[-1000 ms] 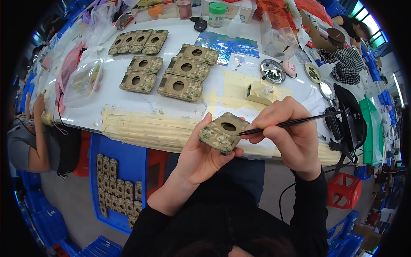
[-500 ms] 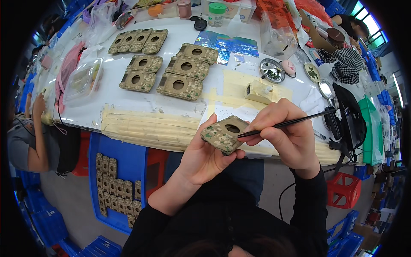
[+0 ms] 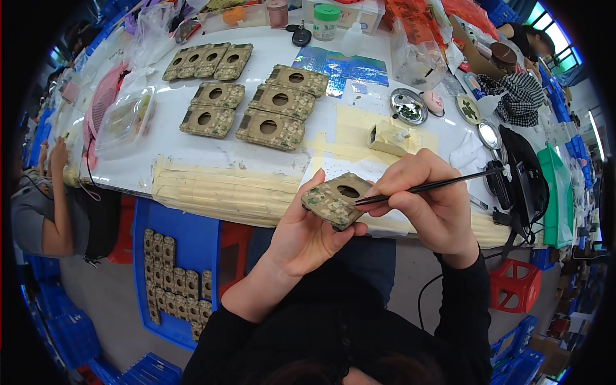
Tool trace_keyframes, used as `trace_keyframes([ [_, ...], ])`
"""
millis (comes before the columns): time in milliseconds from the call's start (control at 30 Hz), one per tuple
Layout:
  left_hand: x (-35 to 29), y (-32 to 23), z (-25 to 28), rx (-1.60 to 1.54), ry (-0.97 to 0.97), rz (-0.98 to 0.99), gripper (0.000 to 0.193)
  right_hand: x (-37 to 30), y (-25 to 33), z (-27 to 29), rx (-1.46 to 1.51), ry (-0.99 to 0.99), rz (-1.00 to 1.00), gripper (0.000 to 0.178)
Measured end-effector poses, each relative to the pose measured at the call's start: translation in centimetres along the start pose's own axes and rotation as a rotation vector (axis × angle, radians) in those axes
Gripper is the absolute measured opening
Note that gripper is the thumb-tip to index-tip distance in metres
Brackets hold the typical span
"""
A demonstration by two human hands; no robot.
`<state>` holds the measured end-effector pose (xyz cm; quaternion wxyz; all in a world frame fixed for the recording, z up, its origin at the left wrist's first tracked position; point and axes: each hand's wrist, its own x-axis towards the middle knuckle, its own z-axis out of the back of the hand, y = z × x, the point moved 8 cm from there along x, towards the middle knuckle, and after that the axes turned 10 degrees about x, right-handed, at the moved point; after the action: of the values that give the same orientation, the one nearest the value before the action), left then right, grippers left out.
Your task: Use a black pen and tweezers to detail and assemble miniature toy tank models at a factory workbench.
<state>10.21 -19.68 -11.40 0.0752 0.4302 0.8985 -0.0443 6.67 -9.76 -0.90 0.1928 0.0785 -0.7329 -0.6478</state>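
My left hand [image 3: 298, 240] cradles a camouflage-patterned model tank hull [image 3: 330, 199], tilted, with a round hole in its top. Black tweezers [image 3: 436, 184] are pinched in my right hand [image 3: 433, 205]. Their tips are at the right side of the hull, beside the hole; whether they grip anything small there I cannot tell. Several like hulls [image 3: 268, 128] lie in groups on the table ahead and to the left. More of them [image 3: 183, 282] fill part of a blue tray [image 3: 151, 212] low on the left.
Beyond my hands stand a small cream-coloured block bottle holder [image 3: 388, 138] and a metal dish [image 3: 409, 106] with small dark green pieces. A black bag [image 3: 523, 173] lies at the right, next to a green tray [image 3: 557, 192]. A co-worker's arm [image 3: 61, 199] shows at the left; a red stool [image 3: 515, 285] stands lower right.
The tips of the tweezers have spread slightly apart. Hull and both hands stay in almost the same place.
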Motion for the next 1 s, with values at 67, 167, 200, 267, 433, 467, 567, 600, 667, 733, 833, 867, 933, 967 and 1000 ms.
trace_keyframes([
  [67,0.01,-0.03,-0.03,-0.003,0.002,-0.003,0.058,0.04,-0.01,0.01,-0.001,0.001,-0.002,0.008],
  [167,-0.02,-0.08,0.01,0.0,0.004,-0.005,0.058,0.05,-0.07,0.04,0.011,-0.007,-0.015,0.008],
  [200,-0.04,-0.09,0.03,0.002,0.004,-0.005,0.058,0.03,-0.11,0.04,0.02,-0.015,-0.022,0.008],
  [267,-0.01,-0.11,-0.12,-0.005,0.014,-0.006,0.058,0.04,-0.11,0.03,0.038,-0.019,-0.021,0.009],
  [433,0.03,-0.13,-0.16,-0.015,0.029,-0.009,0.058,0.08,-0.37,-0.23,0.214,-0.052,-0.065,0.01],
  [467,0.05,-0.13,-0.19,-0.018,0.029,-0.006,0.058,0.08,-0.31,-0.25,0.204,-0.041,-0.055,0.01],
  [567,0.08,-0.1,-0.16,-0.026,0.037,-0.003,0.057,0.17,-0.22,-0.22,0.173,-0.012,-0.03,0.01],
  [600,0.08,-0.09,-0.16,-0.029,0.041,-0.002,0.057,0.21,-0.18,-0.22,0.159,-0.004,-0.025,0.01],
  [667,0.1,-0.07,-0.22,-0.032,0.044,-0.005,0.057,0.18,-0.21,-0.18,0.138,0.0,-0.022,0.01],
  [733,0.11,-0.05,-0.19,-0.032,0.044,-0.005,0.057,0.09,-0.38,-0.05,0.124,-0.007,-0.025,0.009],
  [833,0.12,-0.01,0.04,-0.057,0.049,-0.003,0.059,0.13,-0.39,-0.13,0.116,-0.003,-0.031,0.009],
  [867,0.1,0.02,0.14,-0.086,0.057,-0.002,0.061,0.13,-0.37,-0.13,0.111,-0.007,-0.03,0.008],
  [933,0.1,0.04,0.15,-0.118,0.066,-0.001,0.063,0.08,-0.34,-0.13,0.099,-0.015,-0.028,0.008],
  [967,0.12,0.05,0.13,-0.121,0.067,-0.001,0.063,0.02,-0.4,-0.06,0.089,-0.017,-0.03,0.008],
  [1000,0.14,0.06,0.12,-0.123,0.068,-0.001,0.063,-0.06,-0.5,0.05,0.08,-0.02,-0.032,0.007],
])
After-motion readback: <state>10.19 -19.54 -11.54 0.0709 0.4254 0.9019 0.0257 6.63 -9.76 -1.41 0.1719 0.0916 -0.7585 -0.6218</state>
